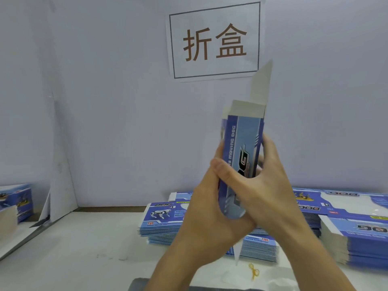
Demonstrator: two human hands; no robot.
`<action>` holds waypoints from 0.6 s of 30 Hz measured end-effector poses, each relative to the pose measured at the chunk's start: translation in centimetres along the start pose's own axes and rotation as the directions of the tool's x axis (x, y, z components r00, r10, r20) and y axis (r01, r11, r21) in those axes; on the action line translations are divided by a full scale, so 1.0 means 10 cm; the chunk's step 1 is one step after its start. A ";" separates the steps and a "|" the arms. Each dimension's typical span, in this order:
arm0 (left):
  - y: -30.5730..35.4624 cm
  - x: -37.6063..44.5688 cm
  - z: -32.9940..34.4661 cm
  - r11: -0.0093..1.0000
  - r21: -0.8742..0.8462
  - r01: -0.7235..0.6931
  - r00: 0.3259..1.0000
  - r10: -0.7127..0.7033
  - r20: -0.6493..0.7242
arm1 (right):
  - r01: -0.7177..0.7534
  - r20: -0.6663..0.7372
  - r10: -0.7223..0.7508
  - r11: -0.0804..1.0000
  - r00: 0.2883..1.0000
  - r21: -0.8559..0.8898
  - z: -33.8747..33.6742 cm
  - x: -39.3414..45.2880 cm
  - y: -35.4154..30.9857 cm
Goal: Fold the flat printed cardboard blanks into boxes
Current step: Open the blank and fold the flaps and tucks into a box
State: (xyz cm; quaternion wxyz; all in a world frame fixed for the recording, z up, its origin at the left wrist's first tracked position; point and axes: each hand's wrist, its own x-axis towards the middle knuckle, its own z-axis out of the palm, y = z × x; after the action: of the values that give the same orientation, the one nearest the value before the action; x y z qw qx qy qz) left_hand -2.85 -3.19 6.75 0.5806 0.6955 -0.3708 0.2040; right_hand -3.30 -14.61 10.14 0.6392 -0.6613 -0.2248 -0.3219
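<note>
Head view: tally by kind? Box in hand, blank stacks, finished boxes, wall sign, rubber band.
Box in hand: 1, gripped by left hand and right hand
Blank stacks: 3 (middle, front, right)
Finished boxes: 1 group at the left edge, count unclear
Wall sign: 1
Rubber band: 1
Total: 7

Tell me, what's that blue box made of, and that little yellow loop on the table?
The box looks like thin printed cardboard: glossy blue outside, plain grey on the raised flap. Both hands, left hand and right hand, grip it. The yellow loop is probably a rubber band, thin and floppy, though it is too small to be sure.
</note>
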 end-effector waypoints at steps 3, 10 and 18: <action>0.02 0.00 -0.11 0.999 -0.004 -0.035 0.998 0.035 0.046 | -0.008 -0.050 0.007 1.000 0.999 -0.024 -0.09 0.04 0.01; -0.01 0.06 -0.46 0.992 0.119 0.047 0.882 0.014 -0.471 | -0.087 0.034 0.081 0.972 0.996 0.219 -0.48 0.11 0.14; 0.01 0.02 -0.41 0.958 -0.281 0.052 0.933 -0.147 -0.329 | -0.268 0.474 0.150 0.944 0.868 0.193 -0.35 -0.02 0.28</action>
State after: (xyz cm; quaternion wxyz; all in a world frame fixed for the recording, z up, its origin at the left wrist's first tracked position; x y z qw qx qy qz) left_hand -2.19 0.66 7.96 0.7349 0.5820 -0.2507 0.2415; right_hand -1.93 -18.23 7.93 0.6792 -0.6517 -0.3329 -0.0562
